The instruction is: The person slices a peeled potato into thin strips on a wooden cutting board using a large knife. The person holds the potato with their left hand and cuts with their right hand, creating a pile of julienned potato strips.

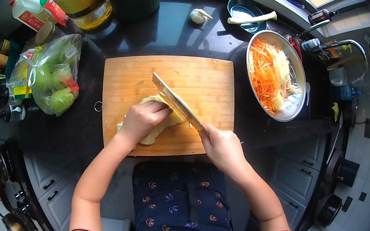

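My left hand (143, 120) has its fingers curled and pressed down on an overlapping stack of pale yellow slices (155, 134), whose exact kind I cannot make out. The slices lie on a wooden cutting board (210, 93), near its front edge. In my right hand (221, 147) is the handle of a broad-bladed kitchen knife (177, 100). Its blade slants toward the far left, just right of my left fingertips and close against the end of the stack. A few small pale bits lie beside the blade. My fingers partly hide the slices.
A metal bowl (299, 64) holding carrot shreds (264, 73) and pale shreds stands right of the board. Beyond are a garlic bulb (199, 16) and a small dish (245, 5) with a pale rod-like thing across it. A plastic bag of green produce (49, 77) sits left.
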A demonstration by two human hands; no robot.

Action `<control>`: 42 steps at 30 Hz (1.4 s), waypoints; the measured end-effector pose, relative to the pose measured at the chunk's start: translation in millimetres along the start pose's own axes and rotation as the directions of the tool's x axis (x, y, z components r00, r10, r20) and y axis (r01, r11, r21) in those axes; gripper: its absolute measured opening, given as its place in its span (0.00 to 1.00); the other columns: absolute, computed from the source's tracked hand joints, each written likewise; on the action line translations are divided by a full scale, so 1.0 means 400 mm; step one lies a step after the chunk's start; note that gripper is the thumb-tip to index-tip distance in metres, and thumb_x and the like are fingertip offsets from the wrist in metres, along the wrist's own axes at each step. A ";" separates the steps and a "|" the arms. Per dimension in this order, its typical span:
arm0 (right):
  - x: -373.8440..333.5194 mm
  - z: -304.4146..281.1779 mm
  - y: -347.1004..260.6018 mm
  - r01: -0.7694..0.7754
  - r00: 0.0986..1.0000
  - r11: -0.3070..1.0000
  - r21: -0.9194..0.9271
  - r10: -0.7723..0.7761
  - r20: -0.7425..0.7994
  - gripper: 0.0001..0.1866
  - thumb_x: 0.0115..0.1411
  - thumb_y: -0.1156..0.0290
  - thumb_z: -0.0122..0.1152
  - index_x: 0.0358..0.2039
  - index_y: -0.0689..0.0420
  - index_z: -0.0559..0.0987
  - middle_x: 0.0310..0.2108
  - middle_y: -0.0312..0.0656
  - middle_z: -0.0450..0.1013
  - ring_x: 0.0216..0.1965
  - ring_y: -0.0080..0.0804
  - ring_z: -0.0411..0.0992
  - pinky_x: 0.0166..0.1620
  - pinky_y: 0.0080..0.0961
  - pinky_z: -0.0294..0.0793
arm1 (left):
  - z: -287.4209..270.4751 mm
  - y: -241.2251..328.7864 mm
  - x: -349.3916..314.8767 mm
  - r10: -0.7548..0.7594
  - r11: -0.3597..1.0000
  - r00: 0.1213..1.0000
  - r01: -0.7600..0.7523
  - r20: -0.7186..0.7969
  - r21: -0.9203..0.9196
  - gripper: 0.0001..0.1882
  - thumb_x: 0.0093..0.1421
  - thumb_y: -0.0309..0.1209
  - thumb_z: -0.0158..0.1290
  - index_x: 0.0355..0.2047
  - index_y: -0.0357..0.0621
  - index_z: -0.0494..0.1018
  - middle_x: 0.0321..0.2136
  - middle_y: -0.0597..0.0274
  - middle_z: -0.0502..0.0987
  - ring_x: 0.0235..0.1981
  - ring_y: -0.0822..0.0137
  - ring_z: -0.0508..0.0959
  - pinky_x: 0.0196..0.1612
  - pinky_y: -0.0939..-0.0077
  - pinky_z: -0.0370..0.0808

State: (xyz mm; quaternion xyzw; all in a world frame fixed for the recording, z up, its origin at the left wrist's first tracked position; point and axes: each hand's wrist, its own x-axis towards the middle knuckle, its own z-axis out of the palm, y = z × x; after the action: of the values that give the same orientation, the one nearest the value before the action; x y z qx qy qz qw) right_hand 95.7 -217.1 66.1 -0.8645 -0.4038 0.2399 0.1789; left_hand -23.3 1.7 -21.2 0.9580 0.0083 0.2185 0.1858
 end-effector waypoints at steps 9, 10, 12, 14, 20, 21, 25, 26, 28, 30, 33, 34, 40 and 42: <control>-0.008 -0.028 -0.024 0.029 0.995 0.994 -0.104 -0.019 0.095 0.11 0.66 0.71 0.57 0.48 0.54 0.79 0.17 0.54 0.75 0.21 0.56 0.77 0.28 0.50 0.78 | 0.002 0.001 0.000 0.020 0.999 0.999 -0.019 -0.029 0.051 0.06 0.53 0.26 0.59 0.31 0.50 0.81 0.30 0.70 0.81 0.32 0.68 0.83 0.28 0.75 0.80; -0.002 -0.029 -0.030 0.016 0.993 0.993 -0.114 -0.003 0.116 0.11 0.66 0.71 0.57 0.47 0.55 0.79 0.17 0.55 0.75 0.21 0.57 0.77 0.28 0.51 0.78 | 0.004 -0.001 0.000 0.021 0.998 0.999 -0.020 -0.027 0.052 0.06 0.53 0.26 0.59 0.31 0.50 0.81 0.30 0.70 0.81 0.32 0.68 0.83 0.28 0.75 0.80; 0.020 0.022 -0.008 0.040 0.997 0.993 -0.113 -0.032 0.077 0.11 0.65 0.71 0.57 0.47 0.55 0.78 0.18 0.56 0.75 0.22 0.57 0.77 0.29 0.51 0.78 | 0.008 -0.002 0.000 0.018 0.999 0.999 -0.017 -0.029 0.052 0.06 0.53 0.26 0.59 0.31 0.50 0.81 0.30 0.70 0.81 0.32 0.68 0.83 0.29 0.75 0.80; 0.033 0.040 -0.007 0.047 0.998 0.995 -0.090 -0.043 0.047 0.10 0.66 0.70 0.56 0.47 0.55 0.78 0.19 0.57 0.75 0.22 0.58 0.77 0.29 0.52 0.78 | 0.008 -0.002 0.001 0.010 0.999 0.999 -0.008 -0.041 0.050 0.06 0.53 0.26 0.59 0.32 0.50 0.81 0.30 0.69 0.81 0.32 0.68 0.83 0.29 0.74 0.80; 0.016 0.001 -0.026 -0.019 0.999 0.999 -0.031 0.020 0.033 0.09 0.67 0.67 0.58 0.44 0.56 0.80 0.21 0.56 0.76 0.26 0.59 0.77 0.31 0.51 0.77 | 0.011 -0.017 -0.013 0.015 0.999 0.999 -0.016 -0.036 -0.033 0.06 0.53 0.26 0.59 0.32 0.50 0.81 0.30 0.68 0.81 0.33 0.66 0.83 0.31 0.73 0.81; 0.009 -0.009 -0.031 -0.024 0.998 0.999 -0.040 0.026 0.048 0.10 0.67 0.67 0.58 0.45 0.55 0.80 0.21 0.56 0.76 0.25 0.59 0.77 0.31 0.51 0.77 | 0.010 -0.017 -0.014 0.024 0.999 0.999 -0.025 -0.040 -0.028 0.06 0.53 0.26 0.59 0.32 0.49 0.81 0.30 0.68 0.81 0.33 0.66 0.83 0.31 0.73 0.81; -0.009 -0.038 -0.047 -0.022 0.996 0.997 -0.076 0.029 0.085 0.10 0.67 0.67 0.58 0.46 0.55 0.80 0.19 0.55 0.75 0.24 0.58 0.77 0.30 0.50 0.77 | 0.003 -0.011 -0.011 0.040 0.999 0.998 -0.040 -0.050 -0.009 0.06 0.53 0.26 0.60 0.32 0.49 0.81 0.31 0.68 0.81 0.34 0.67 0.83 0.32 0.73 0.81; -0.011 -0.039 -0.048 -0.016 0.996 0.996 -0.085 0.024 0.088 0.10 0.67 0.67 0.58 0.45 0.55 0.80 0.18 0.55 0.74 0.24 0.58 0.77 0.30 0.50 0.77 | 0.004 -0.010 -0.010 0.039 0.999 0.998 -0.039 -0.052 -0.005 0.06 0.53 0.26 0.60 0.32 0.49 0.81 0.31 0.68 0.81 0.34 0.67 0.83 0.32 0.73 0.81; -0.012 -0.035 -0.047 -0.015 0.996 0.996 -0.087 0.022 0.086 0.09 0.67 0.67 0.58 0.45 0.55 0.80 0.19 0.56 0.74 0.25 0.59 0.77 0.30 0.50 0.78 | 0.005 -0.009 -0.012 0.034 0.999 0.999 -0.035 -0.036 -0.010 0.06 0.53 0.26 0.60 0.32 0.49 0.81 0.32 0.68 0.82 0.35 0.66 0.83 0.32 0.73 0.81; -0.007 -0.026 -0.047 -0.030 0.993 0.994 -0.106 0.041 0.107 0.09 0.68 0.67 0.57 0.45 0.55 0.79 0.20 0.56 0.75 0.25 0.59 0.77 0.31 0.51 0.77 | 0.005 -0.009 -0.013 0.030 0.999 0.999 -0.030 -0.026 -0.012 0.06 0.53 0.26 0.59 0.32 0.49 0.81 0.32 0.68 0.82 0.35 0.66 0.83 0.32 0.73 0.81; 0.026 0.012 -0.049 -0.025 0.992 0.992 -0.124 0.039 0.117 0.09 0.68 0.68 0.55 0.45 0.55 0.78 0.21 0.58 0.76 0.25 0.61 0.77 0.31 0.53 0.77 | 0.007 -0.009 -0.015 0.023 1.000 1.000 -0.023 -0.021 -0.007 0.06 0.53 0.26 0.59 0.33 0.49 0.81 0.32 0.68 0.81 0.36 0.66 0.83 0.32 0.73 0.82; 0.037 0.035 -0.036 0.008 0.996 0.994 -0.106 0.001 0.084 0.09 0.68 0.69 0.54 0.45 0.56 0.78 0.20 0.58 0.76 0.25 0.61 0.77 0.31 0.53 0.77 | 0.011 -0.010 -0.015 0.024 1.000 1.000 -0.024 -0.021 -0.006 0.06 0.53 0.26 0.59 0.33 0.49 0.81 0.32 0.68 0.81 0.36 0.66 0.83 0.33 0.73 0.82; 0.063 0.039 -0.002 0.077 0.996 0.996 -0.042 -0.075 0.046 0.11 0.67 0.68 0.56 0.47 0.55 0.79 0.20 0.58 0.76 0.25 0.60 0.78 0.31 0.54 0.77 | 0.003 -0.008 -0.007 0.025 1.000 0.999 -0.026 -0.035 -0.016 0.07 0.54 0.26 0.59 0.34 0.50 0.81 0.33 0.68 0.81 0.38 0.66 0.83 0.34 0.73 0.82; 0.044 0.023 -0.019 0.057 0.997 0.997 -0.045 -0.055 0.050 0.12 0.67 0.68 0.56 0.49 0.55 0.79 0.20 0.57 0.76 0.24 0.59 0.78 0.31 0.53 0.78 | 0.010 -0.009 -0.015 0.023 1.000 0.998 -0.024 -0.053 -0.013 0.08 0.54 0.26 0.59 0.34 0.50 0.81 0.33 0.68 0.81 0.39 0.66 0.83 0.34 0.74 0.82</control>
State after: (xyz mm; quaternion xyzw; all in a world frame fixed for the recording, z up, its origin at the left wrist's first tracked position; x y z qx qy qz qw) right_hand 95.9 -197.5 57.5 -0.8507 -0.4377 0.2461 0.1555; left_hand -27.0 3.2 -28.3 0.9506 0.0006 0.2459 0.1895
